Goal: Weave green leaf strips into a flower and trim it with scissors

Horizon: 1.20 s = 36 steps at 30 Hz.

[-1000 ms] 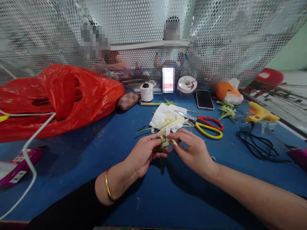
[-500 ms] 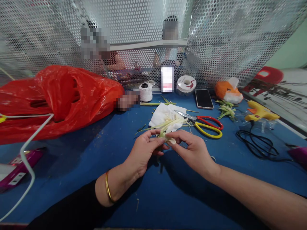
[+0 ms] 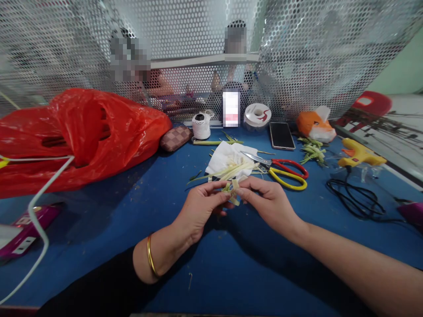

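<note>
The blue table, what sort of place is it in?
Probably a craft workshop: the blue table holds red-and-yellow-handled scissors, a corded yellow glue gun and a spool of white thread.

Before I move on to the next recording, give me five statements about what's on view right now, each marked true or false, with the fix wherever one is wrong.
1. The left hand and the right hand hold pale green strips between them. True.
2. The blades of the scissors lie partly over a white sheet. True.
3. Both scissor handles are yellow. False: one is red, the other yellow.
4. A phone with a dark screen lies beyond the scissors. True.
5. The glue gun lies left of the scissors in the picture. False: the yellow glue gun is to their right.
</note>
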{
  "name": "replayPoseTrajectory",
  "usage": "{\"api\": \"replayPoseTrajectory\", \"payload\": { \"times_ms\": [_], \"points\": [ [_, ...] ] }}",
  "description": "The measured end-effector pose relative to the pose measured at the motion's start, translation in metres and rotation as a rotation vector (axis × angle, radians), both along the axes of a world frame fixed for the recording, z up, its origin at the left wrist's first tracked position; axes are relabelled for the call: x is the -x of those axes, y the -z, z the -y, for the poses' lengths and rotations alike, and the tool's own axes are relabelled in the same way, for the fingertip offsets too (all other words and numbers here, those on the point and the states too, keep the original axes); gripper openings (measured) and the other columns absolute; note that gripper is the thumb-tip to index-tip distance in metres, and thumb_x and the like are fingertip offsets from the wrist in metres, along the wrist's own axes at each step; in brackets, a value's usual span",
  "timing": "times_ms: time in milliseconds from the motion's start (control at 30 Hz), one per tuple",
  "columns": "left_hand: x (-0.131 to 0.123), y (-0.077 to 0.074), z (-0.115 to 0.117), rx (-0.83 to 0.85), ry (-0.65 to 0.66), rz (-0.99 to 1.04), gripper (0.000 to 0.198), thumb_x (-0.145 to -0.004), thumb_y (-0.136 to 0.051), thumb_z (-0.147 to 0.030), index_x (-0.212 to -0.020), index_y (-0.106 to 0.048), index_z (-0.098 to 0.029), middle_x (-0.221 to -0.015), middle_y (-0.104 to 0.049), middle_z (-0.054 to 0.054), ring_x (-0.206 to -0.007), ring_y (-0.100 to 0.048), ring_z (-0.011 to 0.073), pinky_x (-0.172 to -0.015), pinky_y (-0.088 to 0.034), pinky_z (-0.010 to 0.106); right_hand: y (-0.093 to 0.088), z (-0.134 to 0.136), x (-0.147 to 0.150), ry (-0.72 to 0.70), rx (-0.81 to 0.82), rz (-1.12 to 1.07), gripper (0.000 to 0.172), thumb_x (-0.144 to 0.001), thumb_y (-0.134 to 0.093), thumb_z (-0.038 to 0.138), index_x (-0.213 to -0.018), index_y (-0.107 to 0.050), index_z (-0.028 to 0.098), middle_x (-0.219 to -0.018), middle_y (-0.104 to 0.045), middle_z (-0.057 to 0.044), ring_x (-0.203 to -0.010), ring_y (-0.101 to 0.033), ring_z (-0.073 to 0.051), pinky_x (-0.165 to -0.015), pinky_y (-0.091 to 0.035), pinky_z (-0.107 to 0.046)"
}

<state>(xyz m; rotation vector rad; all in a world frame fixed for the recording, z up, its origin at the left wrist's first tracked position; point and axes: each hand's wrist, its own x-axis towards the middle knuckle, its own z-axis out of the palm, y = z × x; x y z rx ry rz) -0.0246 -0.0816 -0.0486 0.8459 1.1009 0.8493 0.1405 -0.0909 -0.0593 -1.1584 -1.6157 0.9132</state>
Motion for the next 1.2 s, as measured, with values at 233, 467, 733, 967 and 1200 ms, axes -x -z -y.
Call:
{"api": "replayPoseTrajectory", "payload": {
  "times_ms": [233, 467, 733, 967, 1200],
  "points": [
    [-0.001, 0.0, 0.0, -0.064, 0.01, -0.039, 0.037, -0.068, -0.076, -0.021, -0.103, -0.068, -0.013, -0.068, -0.069, 0.004, -0.059, -0.064, 0.0131, -0.049, -0.045, 0.02, -0.005, 0.0, 0.003, -0.006, 0.238, -0.201, 0.028, -0.079, -0.062, 0.038, -0.06, -0.06, 0.018, -0.059, -0.052, 0.001, -0.059, -0.043, -0.012, -0.054, -0.035, -0.024],
    [0.0, 0.001, -0.001, -0.083, 0.031, -0.067, 0.035, -0.07, -0.074, -0.019, -0.099, -0.055, -0.014, -0.065, -0.068, 0.002, -0.057, -0.063, 0.013, -0.048, -0.046, 0.02, -0.006, -0.001, 0.002, -0.016, 0.297, -0.171, 0.021, -0.076, -0.06, 0.031, -0.059, -0.059, 0.018, -0.06, -0.051, 0.002, -0.061, -0.044, -0.012, -0.06, -0.033, -0.027],
    [-0.001, 0.001, 0.0, -0.089, 0.084, -0.09, 0.029, -0.071, -0.072, -0.019, -0.095, -0.057, -0.014, -0.063, -0.067, 0.001, -0.056, -0.062, 0.0116, -0.049, -0.045, 0.019, -0.003, -0.003, 0.0, -0.056, 0.308, -0.148, 0.024, -0.077, -0.061, 0.034, -0.059, -0.058, 0.018, -0.061, -0.05, 0.002, -0.061, -0.042, -0.012, -0.059, -0.032, -0.027],
    [-0.002, 0.001, 0.001, -0.118, 0.115, -0.121, 0.03, -0.068, -0.075, -0.021, -0.091, -0.057, -0.015, -0.063, -0.068, 0.0, -0.056, -0.063, 0.012, -0.05, -0.044, 0.019, 0.001, 0.003, 0.002, 0.016, 0.218, 0.021, 0.021, -0.081, -0.061, 0.033, -0.065, -0.058, 0.019, -0.06, -0.058, 0.001, -0.059, -0.05, -0.013, -0.057, -0.037, -0.026],
    [-0.001, -0.001, 0.001, -0.131, 0.146, -0.102, 0.035, -0.066, -0.077, -0.026, -0.092, -0.055, -0.016, -0.063, -0.067, -0.001, -0.057, -0.063, 0.0122, -0.05, -0.042, 0.019, 0.005, 0.004, 0.0, 0.043, 0.133, 0.005, 0.013, -0.078, -0.065, 0.027, -0.081, -0.053, 0.02, -0.064, -0.056, 0.003, -0.06, -0.053, -0.012, -0.056, -0.041, -0.026]
  ]
}}
